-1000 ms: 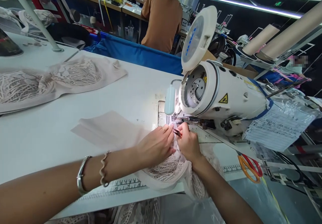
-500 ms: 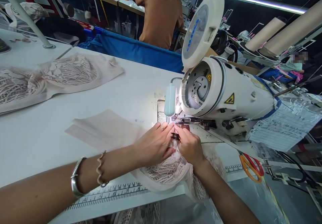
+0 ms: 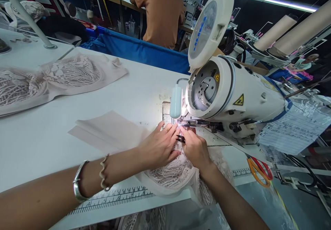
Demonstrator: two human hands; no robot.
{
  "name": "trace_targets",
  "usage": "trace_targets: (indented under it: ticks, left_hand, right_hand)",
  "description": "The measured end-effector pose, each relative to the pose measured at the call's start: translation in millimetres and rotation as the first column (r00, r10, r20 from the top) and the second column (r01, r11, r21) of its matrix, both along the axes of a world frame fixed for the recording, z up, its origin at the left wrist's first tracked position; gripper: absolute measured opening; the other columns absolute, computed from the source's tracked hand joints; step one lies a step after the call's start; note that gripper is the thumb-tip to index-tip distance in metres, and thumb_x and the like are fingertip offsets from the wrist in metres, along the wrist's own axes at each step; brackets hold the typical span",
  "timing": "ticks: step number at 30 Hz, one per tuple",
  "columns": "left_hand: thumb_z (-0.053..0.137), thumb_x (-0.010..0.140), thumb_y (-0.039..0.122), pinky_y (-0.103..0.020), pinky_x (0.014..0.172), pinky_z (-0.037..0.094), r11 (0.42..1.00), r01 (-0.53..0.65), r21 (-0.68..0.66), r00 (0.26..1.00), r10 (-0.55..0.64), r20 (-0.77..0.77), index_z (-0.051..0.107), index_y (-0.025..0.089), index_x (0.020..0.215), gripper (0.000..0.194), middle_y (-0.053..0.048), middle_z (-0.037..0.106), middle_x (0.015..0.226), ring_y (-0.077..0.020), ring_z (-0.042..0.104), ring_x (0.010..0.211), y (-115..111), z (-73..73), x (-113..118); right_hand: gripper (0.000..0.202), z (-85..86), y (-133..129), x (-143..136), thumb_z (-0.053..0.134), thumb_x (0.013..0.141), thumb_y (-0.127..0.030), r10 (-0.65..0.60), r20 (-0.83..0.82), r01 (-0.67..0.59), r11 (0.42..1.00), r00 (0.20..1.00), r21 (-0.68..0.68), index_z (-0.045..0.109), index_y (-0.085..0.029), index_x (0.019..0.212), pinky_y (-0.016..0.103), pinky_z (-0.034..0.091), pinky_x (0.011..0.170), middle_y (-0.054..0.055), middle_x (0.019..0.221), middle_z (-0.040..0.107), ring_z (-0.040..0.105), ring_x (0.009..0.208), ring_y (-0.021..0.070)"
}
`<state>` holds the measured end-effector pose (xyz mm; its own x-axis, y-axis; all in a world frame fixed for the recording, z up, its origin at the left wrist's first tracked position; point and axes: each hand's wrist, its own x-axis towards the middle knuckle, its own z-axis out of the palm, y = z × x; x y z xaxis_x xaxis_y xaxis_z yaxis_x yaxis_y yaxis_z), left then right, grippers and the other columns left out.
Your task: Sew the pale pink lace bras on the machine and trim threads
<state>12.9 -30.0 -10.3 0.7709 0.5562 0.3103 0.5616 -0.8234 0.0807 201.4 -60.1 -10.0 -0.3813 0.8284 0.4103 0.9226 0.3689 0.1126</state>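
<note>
A pale pink lace garment (image 3: 170,175) lies beneath both hands and hangs over the table's front edge. My left hand (image 3: 161,147) presses on the fabric just before the needle area, its fingers partly bent and the thumb apart. Beside it, my right hand (image 3: 195,149) is closed around small dark-bladed snips (image 3: 180,138), its fingertips close to the fabric. The white sewing machine (image 3: 232,89) has its round end cover (image 3: 210,27) swung up, and a small lamp (image 3: 176,102) lights the needle area.
Another lace piece (image 3: 72,73) lies at the left of the white table (image 3: 137,92). Sheer fabric (image 3: 108,132) lies left of the hands. Orange and red scissors (image 3: 260,171) hang at the right. Behind a blue cloth bin (image 3: 139,52) is a person in brown (image 3: 164,14).
The view has shifted slightly, so the machine appears a little farther right. Both hands stay at nearly the same spot on the fabric.
</note>
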Motion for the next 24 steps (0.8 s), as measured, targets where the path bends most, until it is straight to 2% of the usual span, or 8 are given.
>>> trace_targets:
  ticks: [3, 9, 12, 14, 16, 18, 21, 24]
  left_hand:
    - [0.035, 0.103, 0.055, -0.052, 0.110, 0.028, 1.000, -0.002, 0.014, 1.000, 0.002, 0.009, 0.052, 0.002, 0.140, 0.067, -0.022, 0.055, 0.145, -0.0344, 0.053, 0.126, 0, -1.5, 0]
    - [0.035, 0.103, 0.054, -0.054, 0.109, 0.030, 1.000, -0.003, 0.004, 1.000, 0.003, 0.007, 0.052, 0.004, 0.140, 0.064, -0.023, 0.054, 0.145, -0.0354, 0.053, 0.129, 4, 1.1, -2]
    - [0.040, 0.102, 0.053, -0.053, 0.108, 0.035, 0.999, 0.010, 0.040, 1.000, -0.009, -0.007, 0.053, 0.001, 0.138, 0.064, -0.024, 0.056, 0.142, -0.0364, 0.053, 0.129, 6, 4.4, -2]
    - [0.043, 0.103, 0.044, -0.050, 0.107, 0.038, 0.992, 0.062, 0.106, 0.998, -0.059, -0.035, 0.058, -0.001, 0.131, 0.055, -0.026, 0.060, 0.137, -0.0360, 0.055, 0.128, 4, 5.9, -1]
    - [0.043, 0.103, 0.027, -0.047, 0.104, 0.042, 0.977, 0.148, 0.155, 0.987, -0.136, -0.085, 0.062, -0.002, 0.125, 0.041, -0.026, 0.063, 0.131, -0.0349, 0.058, 0.124, -1, 6.2, 1]
    - [0.046, 0.099, 0.018, -0.047, 0.102, 0.045, 0.968, 0.203, 0.150, 0.976, -0.188, -0.111, 0.059, -0.001, 0.128, 0.037, -0.026, 0.063, 0.132, -0.0359, 0.059, 0.123, -7, 5.2, 2]
    - [0.062, 0.089, 0.021, -0.054, 0.103, 0.045, 0.977, 0.200, 0.069, 0.976, -0.192, -0.100, 0.054, 0.004, 0.135, 0.050, -0.026, 0.057, 0.138, -0.0422, 0.054, 0.128, -9, 4.0, 1]
    - [0.064, 0.086, 0.014, -0.055, 0.105, 0.044, 0.974, 0.226, -0.030, 0.973, -0.227, -0.042, 0.061, 0.011, 0.125, 0.039, -0.021, 0.060, 0.134, -0.0391, 0.054, 0.128, -1, 5.9, -4]
  right_hand:
    - [0.042, 0.8, 1, 1, 0.042, 0.090, -0.003, 0.008, -0.004, -0.008, 1.000, 1.000, -0.002, 0.069, -0.007, 0.121, 0.028, 0.050, 0.059, 0.008, 0.080, 0.071, 0.067, 0.067, 0.0188]
    - [0.042, 6.7, 2, -3, 0.045, 0.088, -0.003, -0.039, 0.001, 0.039, 0.992, 0.999, -0.121, 0.067, -0.010, 0.123, 0.027, 0.050, 0.062, 0.009, 0.085, 0.074, 0.070, 0.072, 0.0200]
    - [0.034, 13.4, 4, -4, 0.049, 0.087, -0.004, -0.136, -0.021, 0.128, 0.966, 0.990, -0.227, 0.067, -0.013, 0.115, 0.027, 0.046, 0.062, 0.009, 0.085, 0.075, 0.069, 0.070, 0.0202]
    - [0.027, 17.6, 5, -1, 0.053, 0.085, -0.006, -0.231, -0.040, 0.207, 0.927, 0.972, -0.312, 0.065, -0.015, 0.108, 0.027, 0.044, 0.060, 0.005, 0.076, 0.073, 0.067, 0.064, 0.0202]
    - [0.023, 20.7, 4, 5, 0.057, 0.083, -0.007, -0.273, -0.093, 0.223, 0.906, 0.958, -0.359, 0.064, -0.016, 0.104, 0.027, 0.043, 0.059, 0.003, 0.071, 0.071, 0.065, 0.061, 0.0201]
    - [0.028, 22.5, 2, 12, 0.057, 0.082, -0.007, -0.214, -0.186, 0.138, 0.925, 0.959, -0.353, 0.064, -0.017, 0.107, 0.027, 0.047, 0.064, 0.005, 0.082, 0.072, 0.067, 0.070, 0.0202]
    - [0.044, 23.2, -1, 18, 0.050, 0.081, -0.001, -0.051, -0.266, -0.032, 0.954, 0.963, -0.300, 0.064, -0.019, 0.119, 0.027, 0.051, 0.074, 0.007, 0.103, 0.070, 0.068, 0.087, 0.0202]
    - [0.054, 22.4, -1, 18, 0.046, 0.079, 0.002, 0.012, -0.250, -0.081, 0.960, 0.968, -0.266, 0.065, -0.018, 0.125, 0.028, 0.053, 0.074, 0.008, 0.105, 0.068, 0.067, 0.088, 0.0207]
